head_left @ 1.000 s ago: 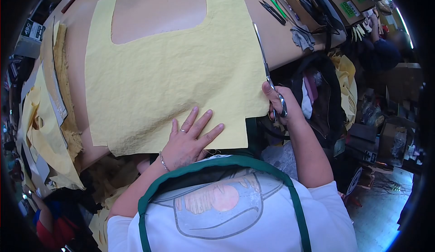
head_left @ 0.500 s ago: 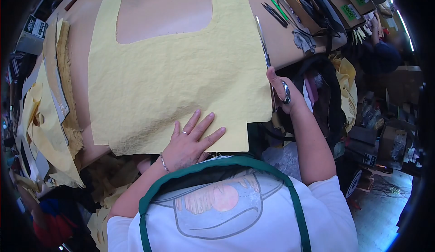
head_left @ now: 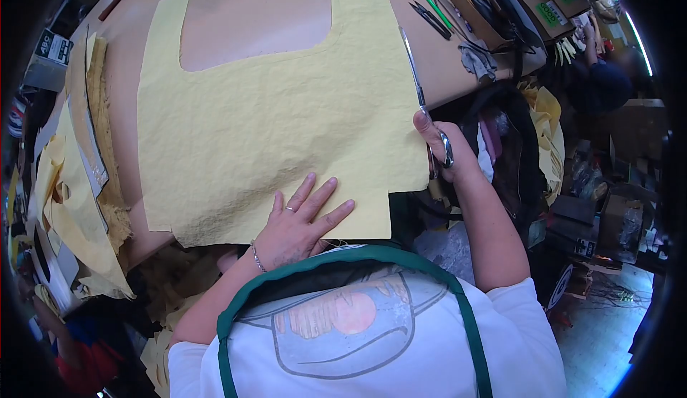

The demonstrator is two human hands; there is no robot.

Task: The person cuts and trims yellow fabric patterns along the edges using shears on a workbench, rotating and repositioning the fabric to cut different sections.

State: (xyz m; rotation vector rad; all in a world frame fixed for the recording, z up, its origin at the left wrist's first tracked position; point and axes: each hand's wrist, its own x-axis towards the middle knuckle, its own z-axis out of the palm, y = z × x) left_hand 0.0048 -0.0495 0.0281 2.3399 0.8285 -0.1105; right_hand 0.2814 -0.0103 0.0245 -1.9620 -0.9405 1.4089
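Observation:
A large piece of yellow fabric [head_left: 250, 119] lies across the table, with a deep U-shaped cutout at its far side and a square notch at its near right corner. My left hand [head_left: 304, 215] rests flat on its near edge, fingers spread. At the right edge my right hand [head_left: 447, 151] grips metal scissors [head_left: 413, 69] by their handles. The scissors' long blades point away from me, along the fabric's right edge, and one blade seems hidden beneath the cloth. Part of the right fingers is hidden behind the handle.
Small pliers-like tools [head_left: 431, 20] and a green pen [head_left: 436, 8] lie at the back right beside a tool box [head_left: 476, 4] and a grey rag [head_left: 478, 61]. Yellow scraps [head_left: 71, 205] hang over the left side of the table [head_left: 125, 112]. Another person [head_left: 605, 83] is at the far right.
The view has shifted very slightly. My right hand and the scissors sit a little further left against the fabric's edge; my left hand stays in place.

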